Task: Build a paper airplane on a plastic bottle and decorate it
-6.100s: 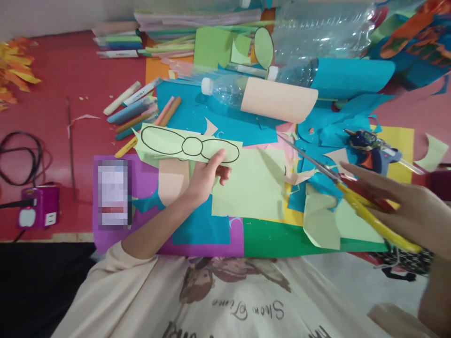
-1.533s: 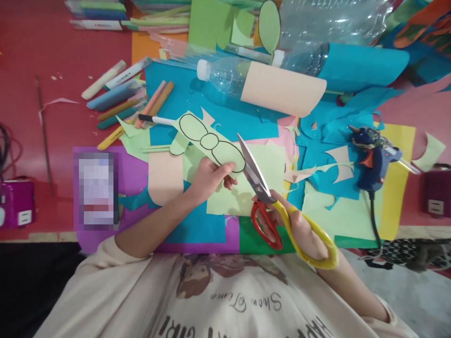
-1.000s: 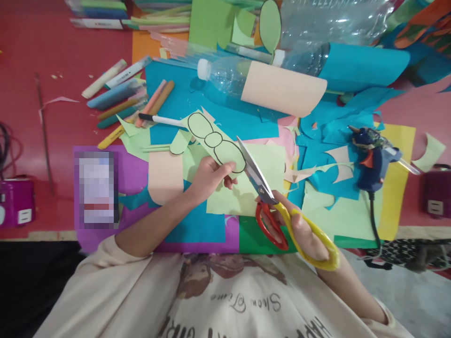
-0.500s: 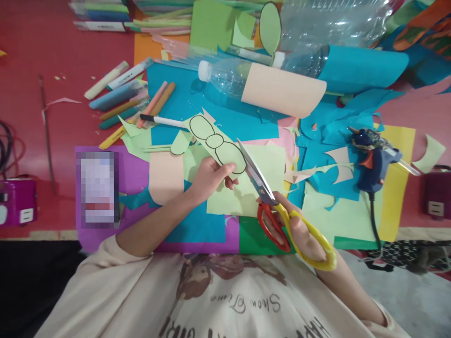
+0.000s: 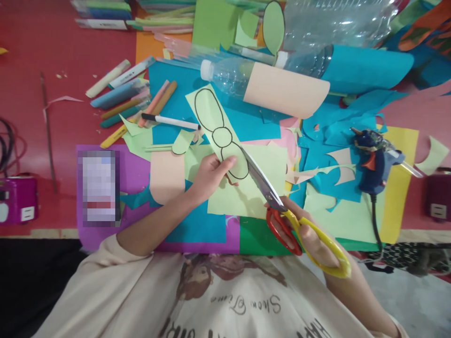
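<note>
Between the thumb and fingers of my left hand [image 5: 211, 176] is a light green paper strip [image 5: 222, 136] with a bow outlined in black. The strip slants, its far end up and to the left. My right hand [image 5: 313, 234] grips scissors [image 5: 268, 188] with one red and one yellow handle loop. Their blades point up and left, and the tips lie at the strip's right edge by the lower bow loop. Whether the blades are cutting into the paper I cannot tell. Below the strip lies a larger light green sheet [image 5: 260, 202].
A black-capped marker [image 5: 172, 122] lies left of the strip, near several other markers. Beyond are a bottle wrapped in peach paper [image 5: 285, 89] and one in blue paper [image 5: 369, 68]. A glue gun [image 5: 375, 157] rests at right, a phone [image 5: 100, 188] at left. Paper scraps lie around.
The bow strip has turned more upright, its far end swinging up and away from the marker. The scissors have shifted slightly right and down, their blades closer together.
</note>
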The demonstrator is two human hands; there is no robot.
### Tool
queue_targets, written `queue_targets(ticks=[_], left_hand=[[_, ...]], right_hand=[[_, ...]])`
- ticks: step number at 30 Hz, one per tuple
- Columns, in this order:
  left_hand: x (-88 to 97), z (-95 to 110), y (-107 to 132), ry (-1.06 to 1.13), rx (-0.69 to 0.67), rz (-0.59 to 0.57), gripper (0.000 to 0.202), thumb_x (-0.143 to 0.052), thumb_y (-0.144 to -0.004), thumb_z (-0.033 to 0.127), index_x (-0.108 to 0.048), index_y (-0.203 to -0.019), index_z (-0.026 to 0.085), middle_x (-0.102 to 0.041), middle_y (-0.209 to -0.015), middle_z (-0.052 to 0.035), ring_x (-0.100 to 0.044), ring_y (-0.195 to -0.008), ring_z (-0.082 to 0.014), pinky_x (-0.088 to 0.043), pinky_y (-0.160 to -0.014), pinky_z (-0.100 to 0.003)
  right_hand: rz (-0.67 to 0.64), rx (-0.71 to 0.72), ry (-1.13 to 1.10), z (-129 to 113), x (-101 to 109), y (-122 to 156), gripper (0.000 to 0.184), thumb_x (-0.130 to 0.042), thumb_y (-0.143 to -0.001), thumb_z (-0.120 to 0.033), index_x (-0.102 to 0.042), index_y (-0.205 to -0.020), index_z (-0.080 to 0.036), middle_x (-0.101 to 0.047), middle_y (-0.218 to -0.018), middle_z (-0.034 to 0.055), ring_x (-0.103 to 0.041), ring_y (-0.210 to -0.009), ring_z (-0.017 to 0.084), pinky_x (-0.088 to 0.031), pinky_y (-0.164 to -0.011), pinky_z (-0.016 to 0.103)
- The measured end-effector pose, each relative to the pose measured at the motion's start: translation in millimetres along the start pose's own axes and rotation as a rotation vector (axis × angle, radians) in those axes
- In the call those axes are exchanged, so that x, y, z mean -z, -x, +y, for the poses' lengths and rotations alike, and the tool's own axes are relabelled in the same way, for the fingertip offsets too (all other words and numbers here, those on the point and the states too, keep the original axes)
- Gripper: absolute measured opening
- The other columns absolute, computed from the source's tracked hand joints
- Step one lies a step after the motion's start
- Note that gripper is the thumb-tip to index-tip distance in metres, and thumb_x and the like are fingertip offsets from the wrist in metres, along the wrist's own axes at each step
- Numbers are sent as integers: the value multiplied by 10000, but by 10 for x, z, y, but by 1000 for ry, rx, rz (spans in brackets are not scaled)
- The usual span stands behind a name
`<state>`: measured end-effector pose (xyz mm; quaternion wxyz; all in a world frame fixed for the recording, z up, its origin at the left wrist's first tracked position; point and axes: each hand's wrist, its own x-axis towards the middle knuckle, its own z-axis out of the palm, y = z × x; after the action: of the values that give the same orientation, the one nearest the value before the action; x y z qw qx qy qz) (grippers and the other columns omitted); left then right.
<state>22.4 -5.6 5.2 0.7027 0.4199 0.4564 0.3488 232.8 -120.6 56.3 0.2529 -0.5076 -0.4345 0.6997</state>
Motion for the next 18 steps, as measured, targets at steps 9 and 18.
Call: queue_targets(ticks=[9,18], left_hand=[[0,-8,7,-32,-15,43,364,-640,-785,513,-594,-664,173,-644,-542,6,-664,-462,-146,-366,-323,-193],[10,-37,-13,-44,-2,52,373,-635,-765,541,-617,-687,177,-650,-537,5,-654,-449,-143,-373,-321,-198]], right_hand=[[19,-9,-97,36,-66,-13,739,-455,-761,-837,-522,-1126,-198,-429,-530,-74,-296,-406,76,-191,-401,262],[-8,-14,-104,57,-42,-17,719,-480,-760,-826,-514,-1136,-213,-426,-576,-79,-285,-403,62,-189,-384,245]])
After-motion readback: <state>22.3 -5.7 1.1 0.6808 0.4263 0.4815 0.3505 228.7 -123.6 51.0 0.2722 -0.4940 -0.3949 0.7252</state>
